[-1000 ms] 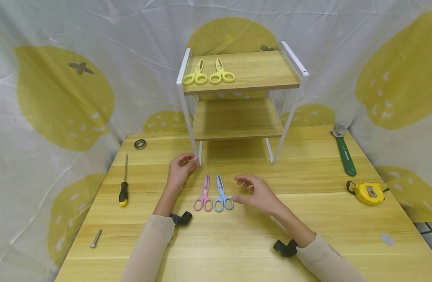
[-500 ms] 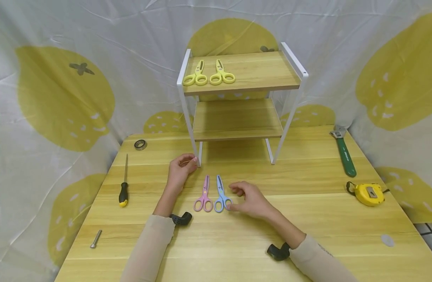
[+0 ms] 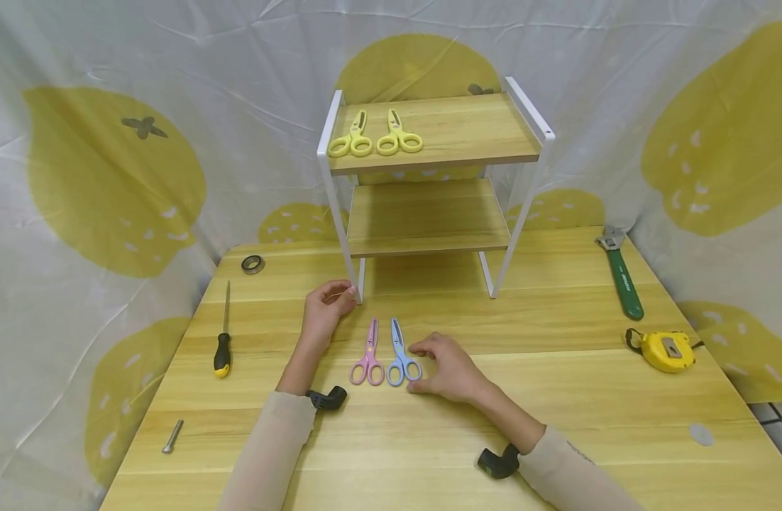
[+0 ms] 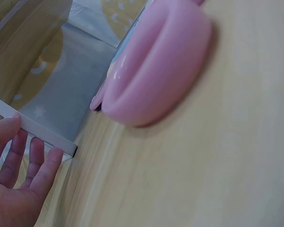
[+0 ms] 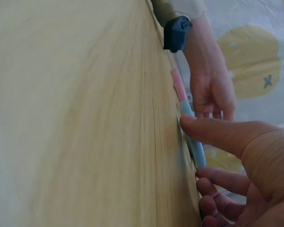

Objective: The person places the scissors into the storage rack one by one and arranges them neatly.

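My left hand (image 3: 323, 316) holds the front left leg of a white-framed, two-tier wooden shelf (image 3: 429, 248) near its foot; in the left wrist view thumb and fingers (image 4: 46, 174) lie on either side of the white leg (image 4: 49, 135). Blue scissors (image 3: 397, 348) lie flat, blades toward the shelf. Around their right handle loop my right hand (image 3: 451, 370) spreads thumb and fingers, with tips right at the loop. Just left of these, pink scissors (image 3: 370, 348) lie parallel; their loop looms large in the left wrist view. Two yellow scissors (image 3: 351, 138) rest on the top shelf.
On the left of the table are a bearing ring (image 3: 252, 265), a screwdriver (image 3: 223, 348) and a bolt (image 3: 172, 436). An adjustable wrench (image 3: 623, 280), a yellow tape measure (image 3: 668, 352) and a grey disc (image 3: 701, 434) lie on the right. Patterned cloth (image 3: 238, 142) hangs behind.
My right hand has moved left and slightly down to the blue scissors' handle. The left hand has stayed at the shelf leg, and the scissors have not moved.
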`<state>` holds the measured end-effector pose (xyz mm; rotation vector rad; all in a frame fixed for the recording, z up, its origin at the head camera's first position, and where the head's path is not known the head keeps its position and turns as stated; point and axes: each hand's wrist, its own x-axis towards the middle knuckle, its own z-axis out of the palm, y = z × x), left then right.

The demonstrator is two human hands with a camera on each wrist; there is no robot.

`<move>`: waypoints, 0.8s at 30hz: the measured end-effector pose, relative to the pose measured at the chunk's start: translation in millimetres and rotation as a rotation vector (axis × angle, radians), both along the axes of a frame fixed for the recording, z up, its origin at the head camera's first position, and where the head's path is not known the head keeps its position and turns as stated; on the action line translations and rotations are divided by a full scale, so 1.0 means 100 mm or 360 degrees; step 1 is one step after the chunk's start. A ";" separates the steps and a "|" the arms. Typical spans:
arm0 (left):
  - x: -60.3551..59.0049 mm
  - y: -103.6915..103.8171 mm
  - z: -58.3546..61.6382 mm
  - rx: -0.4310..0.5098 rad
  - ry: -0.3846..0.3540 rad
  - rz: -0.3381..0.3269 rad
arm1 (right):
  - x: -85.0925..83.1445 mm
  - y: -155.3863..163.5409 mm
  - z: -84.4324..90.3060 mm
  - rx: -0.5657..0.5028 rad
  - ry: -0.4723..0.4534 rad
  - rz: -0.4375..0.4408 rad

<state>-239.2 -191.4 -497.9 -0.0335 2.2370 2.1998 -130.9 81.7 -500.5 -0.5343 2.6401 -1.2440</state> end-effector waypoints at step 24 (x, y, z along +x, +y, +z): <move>0.00 0.00 -0.02 0.0013 0.0005 0.0019 | 0.02 0.10 0.19 -0.0309 -0.0155 -0.0036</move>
